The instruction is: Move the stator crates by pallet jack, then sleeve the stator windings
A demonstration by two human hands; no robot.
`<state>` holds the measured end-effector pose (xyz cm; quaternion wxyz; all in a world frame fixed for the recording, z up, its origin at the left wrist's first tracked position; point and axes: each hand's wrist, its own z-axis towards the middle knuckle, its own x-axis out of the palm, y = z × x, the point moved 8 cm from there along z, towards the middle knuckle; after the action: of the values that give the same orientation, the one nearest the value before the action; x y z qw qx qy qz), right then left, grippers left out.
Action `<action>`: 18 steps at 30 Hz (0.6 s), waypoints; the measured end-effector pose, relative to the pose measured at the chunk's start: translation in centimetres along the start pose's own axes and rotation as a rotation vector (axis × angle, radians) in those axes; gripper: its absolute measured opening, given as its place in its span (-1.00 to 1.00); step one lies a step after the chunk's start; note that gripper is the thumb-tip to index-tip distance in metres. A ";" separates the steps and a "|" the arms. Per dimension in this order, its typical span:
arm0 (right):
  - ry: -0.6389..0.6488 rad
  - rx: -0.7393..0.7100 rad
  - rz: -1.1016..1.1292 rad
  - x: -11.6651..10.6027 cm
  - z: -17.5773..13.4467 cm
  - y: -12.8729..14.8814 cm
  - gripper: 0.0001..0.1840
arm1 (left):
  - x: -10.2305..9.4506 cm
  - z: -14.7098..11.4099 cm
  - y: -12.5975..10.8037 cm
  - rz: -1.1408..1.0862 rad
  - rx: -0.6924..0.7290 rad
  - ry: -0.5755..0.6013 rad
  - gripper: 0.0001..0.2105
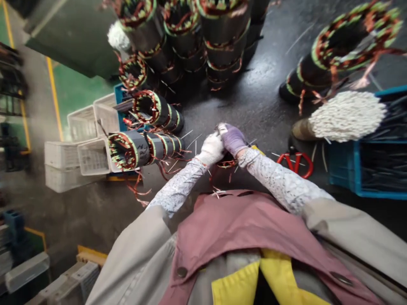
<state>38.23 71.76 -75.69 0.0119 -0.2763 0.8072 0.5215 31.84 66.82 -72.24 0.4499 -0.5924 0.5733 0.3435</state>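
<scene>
My left hand (210, 149) wears a white glove and my right hand (233, 139) a purple one. They meet in front of my apron, fingers curled together. What they pinch is too small or too covered to make out. Beneath them, part of a wound coil ring with copper wires (227, 163) shows, the rest hidden by my hands and sleeves. Left of my hands lies a grey motor stator (140, 148) with handwriting on it and loose copper leads. Red-handled scissors (295, 163) rest to the right of my right sleeve.
Several stacked stators (222, 31) stand at the back. Another stator stack (318, 63) is at the far right, near a bundle of white sleeving (348, 116). A blue crate (345, 165) holds dark strips. White plastic baskets (62, 154) sit at left.
</scene>
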 end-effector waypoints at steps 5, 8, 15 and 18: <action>-0.151 -0.078 0.423 -4.5 -2.4 -1.5 -0.65 | -0.2 -5.1 -2.8 -0.039 0.085 -0.057 -0.79; -0.363 0.070 0.638 -7.5 -4.5 -5.7 -0.65 | 2.7 -5.4 -4.2 -0.055 0.153 0.075 -0.80; -0.353 -0.131 0.165 -9.2 -6.2 -8.0 -0.67 | -1.2 -4.2 1.1 -0.419 0.084 -0.071 -0.76; -0.360 -0.254 -0.128 -9.3 -7.1 -7.8 -0.68 | -3.2 -4.1 5.6 -0.456 -0.067 -0.262 -0.80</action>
<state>51.62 67.43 -76.16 0.1538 -0.2286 0.7008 0.6580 25.49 64.54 -68.64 0.5663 -0.6711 0.3503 0.3259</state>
